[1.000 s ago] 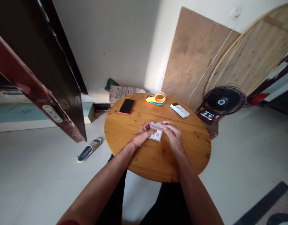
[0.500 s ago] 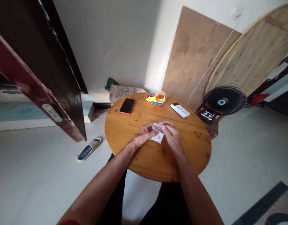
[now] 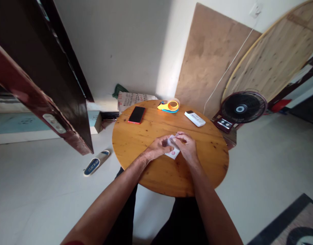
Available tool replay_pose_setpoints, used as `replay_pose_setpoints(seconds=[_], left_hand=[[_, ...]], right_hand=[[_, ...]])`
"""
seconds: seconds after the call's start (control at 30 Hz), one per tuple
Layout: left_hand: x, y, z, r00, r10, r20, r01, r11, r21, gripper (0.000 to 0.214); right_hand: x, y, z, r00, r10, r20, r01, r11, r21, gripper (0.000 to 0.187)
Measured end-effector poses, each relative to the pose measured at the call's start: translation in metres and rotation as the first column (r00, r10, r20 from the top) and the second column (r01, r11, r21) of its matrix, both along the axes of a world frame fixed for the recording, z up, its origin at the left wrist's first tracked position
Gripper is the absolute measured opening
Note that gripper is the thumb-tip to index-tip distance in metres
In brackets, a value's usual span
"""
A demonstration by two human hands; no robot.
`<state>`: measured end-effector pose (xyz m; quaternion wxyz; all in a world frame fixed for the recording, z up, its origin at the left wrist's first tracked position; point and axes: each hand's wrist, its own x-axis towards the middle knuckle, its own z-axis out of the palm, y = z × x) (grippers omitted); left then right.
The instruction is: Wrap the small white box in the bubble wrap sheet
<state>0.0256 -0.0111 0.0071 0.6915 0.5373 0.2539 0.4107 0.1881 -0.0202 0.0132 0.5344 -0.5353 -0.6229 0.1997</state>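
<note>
Both my hands meet over the middle of a round wooden table point(image 3: 212, 170). My left hand point(image 3: 156, 149) and my right hand point(image 3: 188, 147) each pinch a small white packet with red print point(image 3: 172, 153), held between them just above the tabletop. The fingers of both hands are curled closed on the packet's upper edge. Most of the packet is hidden by my fingers.
At the table's far side lie a red-cased phone point(image 3: 136, 114), an orange and blue tape dispenser point(image 3: 169, 106) and a white remote point(image 3: 195, 118). A black fan point(image 3: 240, 109) stands to the right on the floor. A sandal point(image 3: 95, 163) lies to the left, beside a dark door point(image 3: 44, 85).
My hands have drawn closer together on the packet, and it has turned and shifted slightly towards me. The view moved a little.
</note>
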Motion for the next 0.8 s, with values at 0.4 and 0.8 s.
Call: replay_pose_setpoints(seconds=[0.4, 0.8], left_hand=[[0.0005, -0.0029, 0.0038, 0.996, -0.048, -0.078, 0.056, 0.993, 0.107, 0.051], [0.0029, -0.0040, 0.0068, 0.999, 0.000, -0.043, 0.003, 0.998, 0.065, 0.056]], right_hand=[[-0.0020, 0.0041, -0.0037, 0.989, -0.130, 0.069, 0.122, 0.987, 0.108, 0.016], [-0.0016, 0.0016, -0.0001, 0.989, -0.092, 0.118, 0.079, 0.991, 0.108, 0.010]])
